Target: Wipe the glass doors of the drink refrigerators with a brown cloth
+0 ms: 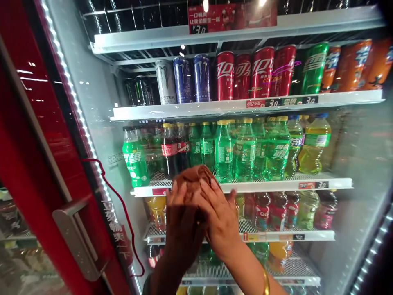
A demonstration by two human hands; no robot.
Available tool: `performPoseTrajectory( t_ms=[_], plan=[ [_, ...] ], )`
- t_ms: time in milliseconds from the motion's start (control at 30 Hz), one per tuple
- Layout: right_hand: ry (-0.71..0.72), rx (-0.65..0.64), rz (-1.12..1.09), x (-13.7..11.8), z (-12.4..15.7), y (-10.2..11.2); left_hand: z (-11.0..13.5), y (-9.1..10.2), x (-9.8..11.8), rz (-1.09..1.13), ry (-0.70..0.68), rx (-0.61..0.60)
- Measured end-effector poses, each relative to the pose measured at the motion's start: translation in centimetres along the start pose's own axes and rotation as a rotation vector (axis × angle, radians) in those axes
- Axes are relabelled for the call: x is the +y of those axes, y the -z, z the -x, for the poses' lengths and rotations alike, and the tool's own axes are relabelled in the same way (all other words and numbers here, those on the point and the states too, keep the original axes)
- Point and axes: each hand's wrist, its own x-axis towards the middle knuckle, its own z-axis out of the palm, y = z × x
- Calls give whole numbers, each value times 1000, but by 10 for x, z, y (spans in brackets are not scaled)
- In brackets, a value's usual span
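Observation:
Both of my hands are raised together in front of an open drinks fridge. My left hand [182, 223] and my right hand [219, 215] are wrapped round a brown, blurred object [195, 176] at their fingertips; I cannot make out what it is. The hands hover just before the shelf of green soda bottles [245, 149], near the dark cola bottles [172, 149]. A gold bangle [265, 282] sits on my right wrist.
The red fridge door [37, 135] with a metal handle [76, 237] stands open at the left. A can shelf [245, 104] above holds energy drink, cola and orange cans. Lower shelves [276, 235] carry more bottles. A red cord [123, 205] hangs along the frame.

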Motion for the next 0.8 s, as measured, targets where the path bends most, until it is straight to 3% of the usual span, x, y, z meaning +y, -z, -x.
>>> performPoseTrajectory(
  t_ms=[67,133,233,333,400,533,600,633,700,800],
  plan=[
    [15,-8,40,4,17,4,22,-5,-7,-75,-82,-49],
    [10,-7,85,9,21,7,27,-9,-9,-89,-100,-11],
    [-27,21,55,5,-2,5,-2,-7,-11,-32,-170,15],
    [-55,22,-36,-11,-34,-6,-40,8,-24,4,-172,15],
    [-37,-31,-75,-22,-43,-11,-47,20,-39,34,-184,15],
    [105,-157,-130,-23,-22,-11,-1,34,-74,-12,-130,93],
    [122,-95,-149,-17,-5,-11,29,33,-81,-7,-65,100],
    [115,-45,-150,-14,2,-12,40,31,-79,-49,-6,182],
    [122,16,-122,-9,10,-15,48,26,-69,-57,9,198],
    [171,9,-67,-7,14,-20,36,24,-55,-10,-67,122]
  ],
)
